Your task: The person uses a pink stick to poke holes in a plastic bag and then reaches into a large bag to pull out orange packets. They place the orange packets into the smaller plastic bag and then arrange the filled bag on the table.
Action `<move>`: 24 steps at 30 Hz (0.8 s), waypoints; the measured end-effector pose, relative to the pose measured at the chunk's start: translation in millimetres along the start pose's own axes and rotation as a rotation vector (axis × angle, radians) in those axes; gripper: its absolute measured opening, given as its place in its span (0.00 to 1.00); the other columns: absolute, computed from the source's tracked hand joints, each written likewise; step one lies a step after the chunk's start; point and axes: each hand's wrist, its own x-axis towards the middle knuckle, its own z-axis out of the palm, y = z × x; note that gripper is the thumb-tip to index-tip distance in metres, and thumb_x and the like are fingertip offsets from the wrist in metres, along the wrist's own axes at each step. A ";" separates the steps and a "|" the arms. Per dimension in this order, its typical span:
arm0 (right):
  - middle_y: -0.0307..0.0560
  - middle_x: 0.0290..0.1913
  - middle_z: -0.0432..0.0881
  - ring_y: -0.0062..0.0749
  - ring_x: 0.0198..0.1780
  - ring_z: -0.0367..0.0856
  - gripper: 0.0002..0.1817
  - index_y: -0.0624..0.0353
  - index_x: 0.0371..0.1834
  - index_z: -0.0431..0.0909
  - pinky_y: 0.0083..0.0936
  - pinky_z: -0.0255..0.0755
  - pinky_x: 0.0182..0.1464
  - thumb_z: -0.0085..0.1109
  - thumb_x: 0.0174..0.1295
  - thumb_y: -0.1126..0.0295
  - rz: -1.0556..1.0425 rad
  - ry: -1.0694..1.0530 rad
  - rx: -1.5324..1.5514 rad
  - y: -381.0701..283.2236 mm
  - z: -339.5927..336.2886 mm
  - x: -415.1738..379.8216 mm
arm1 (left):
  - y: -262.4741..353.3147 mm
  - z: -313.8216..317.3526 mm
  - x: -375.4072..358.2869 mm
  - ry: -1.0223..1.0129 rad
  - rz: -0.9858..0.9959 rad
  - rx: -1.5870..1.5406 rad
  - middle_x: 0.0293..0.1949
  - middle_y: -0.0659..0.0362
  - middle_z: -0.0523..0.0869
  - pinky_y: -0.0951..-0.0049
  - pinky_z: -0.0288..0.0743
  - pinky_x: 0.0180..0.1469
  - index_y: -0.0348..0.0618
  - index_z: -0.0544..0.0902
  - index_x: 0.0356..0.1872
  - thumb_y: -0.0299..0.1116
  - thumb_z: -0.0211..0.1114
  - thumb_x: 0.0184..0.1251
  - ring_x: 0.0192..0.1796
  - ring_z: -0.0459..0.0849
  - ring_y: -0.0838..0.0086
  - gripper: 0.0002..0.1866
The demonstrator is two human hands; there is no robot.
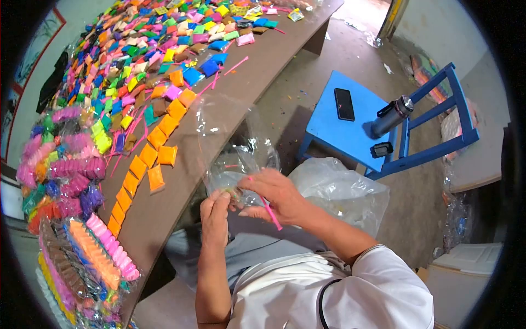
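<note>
My left hand (217, 213) is closed, its thumb and fingers pinching the gathered edge of a clear plastic bag (249, 148). Close beside it, my right hand (276, 196) has a thin pink plastic stick (269, 208) tucked between its fingers, and its fingertips meet the bag near my left hand. What lies between the fingertips is partly hidden. To the left, a line of orange packets (148, 156) runs along the brown table (164, 205), with a few more beside it.
A large heap of colourful small packets (148, 49) covers the table's far part. Bagged stacks of packets (82, 257) stand at the near left. On the right, a blue chair (329, 118) holds a phone (344, 104), a flask (392, 116) and a small black case (382, 149). A large plastic bag (342, 189) sits before it.
</note>
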 end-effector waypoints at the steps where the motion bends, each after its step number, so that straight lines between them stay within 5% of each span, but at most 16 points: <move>1: 0.46 0.46 0.84 0.48 0.48 0.81 0.19 0.56 0.45 0.79 0.38 0.72 0.50 0.72 0.55 0.59 0.135 -0.092 0.088 8.4 6.0 -7.5 | 1.3 0.0 -0.1 0.002 0.000 0.000 0.38 0.59 0.86 0.77 0.66 0.40 0.38 0.85 0.37 0.36 0.55 0.69 0.37 0.78 0.79 0.14; 10: 0.48 0.49 0.84 0.44 0.49 0.82 0.14 0.56 0.35 0.76 0.38 0.73 0.47 0.72 0.49 0.70 -0.091 0.228 -0.097 15.0 33.2 -25.8 | -8.4 -2.3 1.3 -0.007 -0.003 -0.313 0.40 0.55 0.87 0.74 0.68 0.40 0.38 0.84 0.40 0.35 0.55 0.70 0.38 0.80 0.74 0.13; 20: 0.45 0.52 0.84 0.43 0.52 0.80 0.12 0.55 0.32 0.77 0.40 0.72 0.48 0.71 0.46 0.75 -0.215 0.204 -0.330 37.4 36.9 -41.5 | -19.1 -7.6 6.7 0.023 -0.103 -0.541 0.40 0.52 0.86 0.69 0.74 0.42 0.39 0.82 0.39 0.38 0.56 0.74 0.37 0.82 0.68 0.13; 24: 0.46 0.54 0.83 0.45 0.55 0.79 0.12 0.58 0.41 0.79 0.42 0.71 0.53 0.68 0.55 0.69 -0.173 0.049 -0.278 29.3 37.9 -38.1 | -17.6 -11.8 9.9 0.051 -0.058 -0.544 0.40 0.53 0.86 0.70 0.73 0.43 0.38 0.82 0.39 0.39 0.56 0.75 0.37 0.82 0.68 0.14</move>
